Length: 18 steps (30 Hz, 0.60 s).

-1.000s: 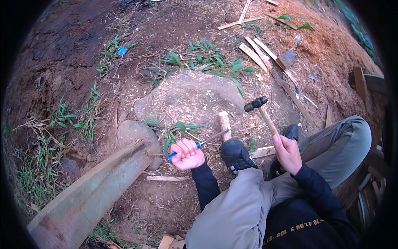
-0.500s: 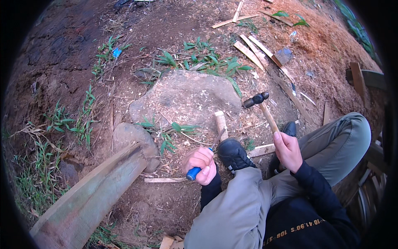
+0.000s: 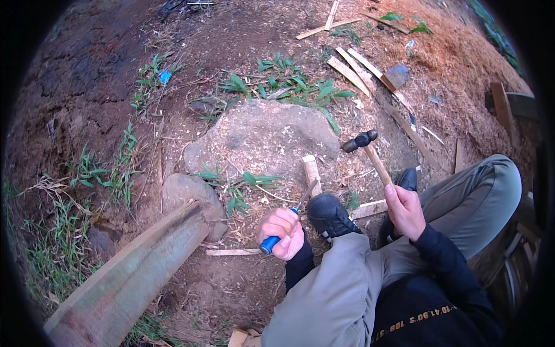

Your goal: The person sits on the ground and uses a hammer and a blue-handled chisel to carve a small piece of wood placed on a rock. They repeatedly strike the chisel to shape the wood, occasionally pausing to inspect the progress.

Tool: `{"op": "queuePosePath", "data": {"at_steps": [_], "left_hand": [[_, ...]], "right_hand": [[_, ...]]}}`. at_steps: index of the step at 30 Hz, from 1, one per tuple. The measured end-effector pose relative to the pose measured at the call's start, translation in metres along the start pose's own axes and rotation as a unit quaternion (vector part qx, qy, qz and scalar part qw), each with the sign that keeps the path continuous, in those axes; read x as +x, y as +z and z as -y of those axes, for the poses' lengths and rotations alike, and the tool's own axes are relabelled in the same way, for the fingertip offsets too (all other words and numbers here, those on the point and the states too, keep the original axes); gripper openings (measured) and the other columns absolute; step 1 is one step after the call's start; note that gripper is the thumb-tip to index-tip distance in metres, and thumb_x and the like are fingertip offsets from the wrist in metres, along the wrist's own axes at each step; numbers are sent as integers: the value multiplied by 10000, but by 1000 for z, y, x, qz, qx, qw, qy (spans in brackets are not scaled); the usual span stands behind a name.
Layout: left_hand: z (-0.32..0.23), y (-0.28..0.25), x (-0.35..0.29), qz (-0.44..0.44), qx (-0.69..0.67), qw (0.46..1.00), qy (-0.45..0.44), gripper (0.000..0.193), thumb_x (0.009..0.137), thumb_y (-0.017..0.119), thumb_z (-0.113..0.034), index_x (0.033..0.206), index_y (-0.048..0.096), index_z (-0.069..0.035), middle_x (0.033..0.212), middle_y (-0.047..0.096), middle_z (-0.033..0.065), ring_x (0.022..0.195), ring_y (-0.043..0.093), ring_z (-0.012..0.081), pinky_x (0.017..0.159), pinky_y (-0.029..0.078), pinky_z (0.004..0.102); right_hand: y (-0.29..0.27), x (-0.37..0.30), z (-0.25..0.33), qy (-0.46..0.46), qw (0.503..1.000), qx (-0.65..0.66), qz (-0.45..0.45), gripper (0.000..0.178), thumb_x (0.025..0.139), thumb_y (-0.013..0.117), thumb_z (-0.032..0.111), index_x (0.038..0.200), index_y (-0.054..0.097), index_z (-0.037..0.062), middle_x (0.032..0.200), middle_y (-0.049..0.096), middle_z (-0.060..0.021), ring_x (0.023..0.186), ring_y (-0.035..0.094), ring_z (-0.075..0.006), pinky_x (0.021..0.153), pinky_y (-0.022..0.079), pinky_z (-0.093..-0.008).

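Observation:
My left hand is closed round the blue handle of a chisel. The chisel's thin blade points up and right, its tip close to a short wooden block. That block leans by the front edge of a large flat rock, and its lower end is hidden behind my black shoe. In my right hand is the wooden handle of a ball-peen hammer. The dark hammer head is raised to the right of the block, apart from both block and chisel.
A thick plank slants in from the lower left, against a smaller stone. Wood strips and a rusty metal blade lie at the far right, beside a sawdust heap. Grass grows at left.
The whole scene has shifted slightly to the right in the picture. Both hands keep the same hold on the chisel and the hammer.

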State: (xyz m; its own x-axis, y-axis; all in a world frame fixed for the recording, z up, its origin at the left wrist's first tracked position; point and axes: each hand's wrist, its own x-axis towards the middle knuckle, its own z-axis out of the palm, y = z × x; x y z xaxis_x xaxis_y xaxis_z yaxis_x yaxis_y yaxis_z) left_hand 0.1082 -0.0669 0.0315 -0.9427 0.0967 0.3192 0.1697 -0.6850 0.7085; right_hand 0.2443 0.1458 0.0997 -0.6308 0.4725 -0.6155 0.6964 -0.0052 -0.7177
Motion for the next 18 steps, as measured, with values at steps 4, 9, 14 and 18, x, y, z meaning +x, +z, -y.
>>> {"op": "queuePosePath", "data": {"at_steps": [4, 9, 14, 18], "left_hand": [[1, 1, -2, 7, 11, 1000, 10, 179, 713, 582, -121, 642, 434, -50, 549, 425, 51, 487, 401, 162, 461, 339, 300], [2, 5, -2, 18, 12, 999, 48, 170, 673, 582, -113, 617, 435, -48, 535, 433, 52, 475, 412, 163, 447, 335, 296], [3, 5, 3, 24, 24, 999, 38, 187, 653, 591, -113, 587, 428, -48, 525, 431, 53, 465, 416, 169, 437, 335, 294], [2, 6, 4, 25, 24, 999, 35, 188, 655, 593, -108, 584, 429, -49, 525, 432, 53, 464, 416, 171, 431, 334, 287]], "right_hand": [[0, -1, 0, 4, 1000, -2, 0, 476, 1030, 489, 347, 709, 495, -4, 524, 426, -4, 516, 397, -59, 473, 337, -307], [0, 0, 0, 6, 1000, -10, 0, 472, 1029, 490, 347, 713, 499, -3, 528, 429, -1, 517, 397, -59, 472, 335, -307], [2, 0, -1, 13, 1000, -3, 3, 476, 1030, 489, 350, 710, 494, -2, 528, 422, 3, 517, 391, -59, 472, 332, -307], [2, 1, -1, 10, 1000, 2, 5, 481, 1032, 484, 360, 714, 495, -2, 529, 416, 5, 518, 386, -59, 473, 330, -306]]}}
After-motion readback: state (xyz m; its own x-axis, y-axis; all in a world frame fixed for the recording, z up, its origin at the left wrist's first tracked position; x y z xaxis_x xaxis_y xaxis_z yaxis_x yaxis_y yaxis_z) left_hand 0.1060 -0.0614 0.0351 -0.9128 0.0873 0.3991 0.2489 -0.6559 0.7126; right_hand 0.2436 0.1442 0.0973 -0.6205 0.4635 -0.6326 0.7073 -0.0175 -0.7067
